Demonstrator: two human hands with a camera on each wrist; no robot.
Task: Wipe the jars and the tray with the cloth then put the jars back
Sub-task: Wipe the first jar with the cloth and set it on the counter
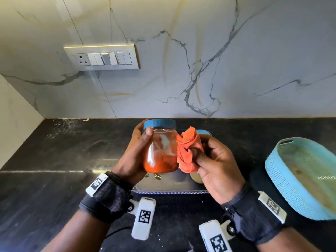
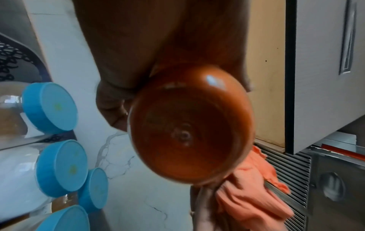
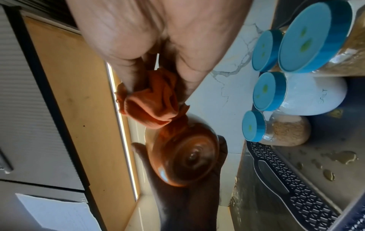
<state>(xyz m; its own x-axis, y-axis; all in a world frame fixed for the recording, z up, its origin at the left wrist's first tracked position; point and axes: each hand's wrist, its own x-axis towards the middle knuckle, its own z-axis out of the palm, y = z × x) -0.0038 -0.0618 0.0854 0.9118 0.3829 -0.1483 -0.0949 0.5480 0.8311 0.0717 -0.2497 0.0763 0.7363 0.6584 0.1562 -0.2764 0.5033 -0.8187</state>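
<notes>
**Red-powder jar held above the tray, cloth against its side**

Nearest the head camera, the left hand (image 1: 135,157) curled around a clear, blue-lidded plastic jar of red powder (image 1: 161,148), holding it upright above the dark blue lattice-edged tray (image 3: 296,184). The right hand (image 1: 216,164) pinched a bunched orange cloth (image 1: 188,150) against the jar's right side. In the tray stood four more blue-lidded jars: a white-filled one lettered "SALT" (image 3: 308,95), a small jar of beige grains (image 3: 282,128) and two others. Droplets lay on the tray floor. A light blue woven plastic basket (image 1: 298,179) sat to the right on the black stone counter (image 1: 54,160), below a veined marble wall bearing a switch panel (image 1: 101,58).
</notes>
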